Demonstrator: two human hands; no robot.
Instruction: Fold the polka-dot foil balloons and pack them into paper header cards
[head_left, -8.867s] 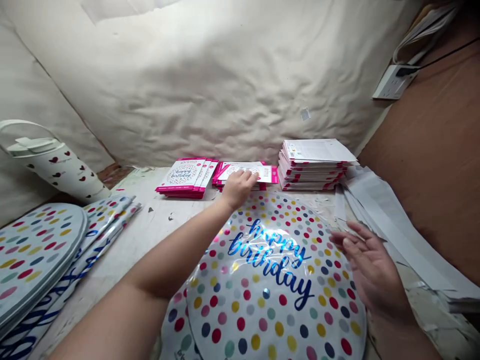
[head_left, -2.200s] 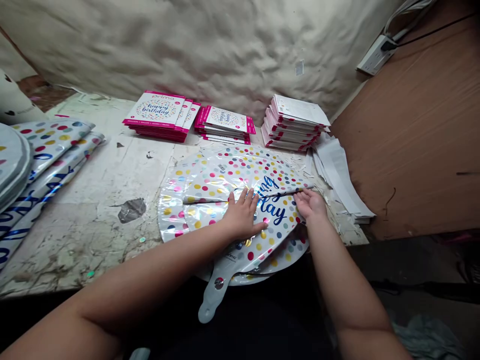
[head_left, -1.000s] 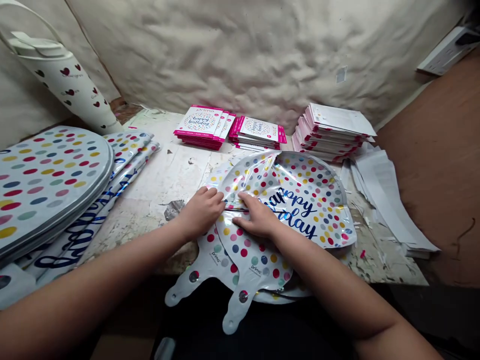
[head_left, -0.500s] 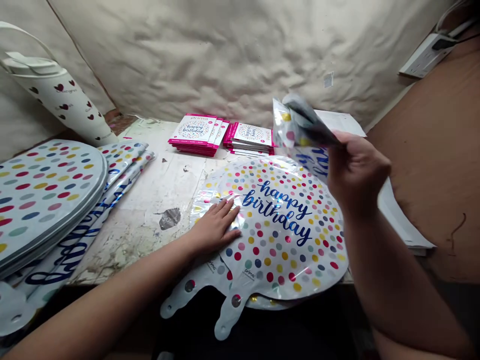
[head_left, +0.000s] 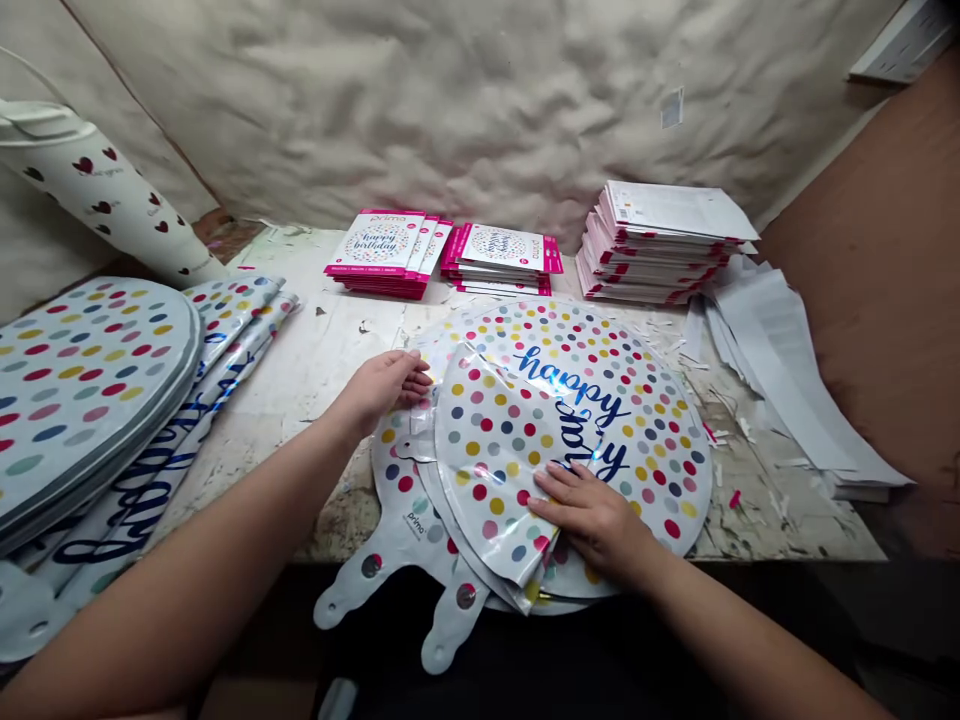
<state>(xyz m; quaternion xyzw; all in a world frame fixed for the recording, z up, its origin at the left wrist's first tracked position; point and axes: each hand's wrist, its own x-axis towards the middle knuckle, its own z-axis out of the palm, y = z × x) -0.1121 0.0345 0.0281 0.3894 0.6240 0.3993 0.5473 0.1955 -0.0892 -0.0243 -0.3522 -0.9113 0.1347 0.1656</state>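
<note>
A stack of flat foil balloons [head_left: 660,440] with coloured dots and blue "happy birthday" lettering lies at the table's front edge, tails hanging toward me. On top, one foil balloon [head_left: 487,450] is folded over, its fold running down through the lettering. My right hand [head_left: 600,515] lies flat on the fold's lower right part, fingers spread. Beside the folded balloon's upper left edge is my left hand [head_left: 394,388], turned on its side with fingers loosely bent and nothing visible in them.
Pink-edged balloon packets stand in a left pile [head_left: 379,250], a middle pile [head_left: 502,255] and a taller right pile [head_left: 667,240]. White paper sheets [head_left: 795,370] lie at right. More flat balloons [head_left: 90,380] and a tumbler with hearts [head_left: 112,190] are at left.
The folded balloon my right hand held up is gone from it; that hand now presses on the stack. The top balloon is now folded over. My left hand has lifted and shifted up-left.
</note>
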